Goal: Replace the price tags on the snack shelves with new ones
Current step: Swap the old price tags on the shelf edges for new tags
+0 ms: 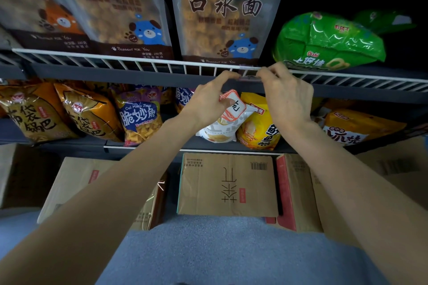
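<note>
Both hands meet at the centre of the frame, on the clear tag holder (249,78) clipped to the white wire rail (139,62) of the upper shelf. Left hand (208,102) pinches the holder's left end with thumb and forefinger while its lower fingers curl round a small stack of red-and-white price tags (234,105), which sits just below the rail. Right hand (286,95) pinches the holder's right end, fingers bent over the rail. Whether a card sits inside the holder I cannot tell.

The tags look like thin card: light, easily creased, and likely to slide against each other, so they are best taken by an edge, one at a time. The holder seems to be springy plastic, probably best gripped at both ends.

Snack bags fill both shelves; cardboard boxes (227,183) lie below.
</note>
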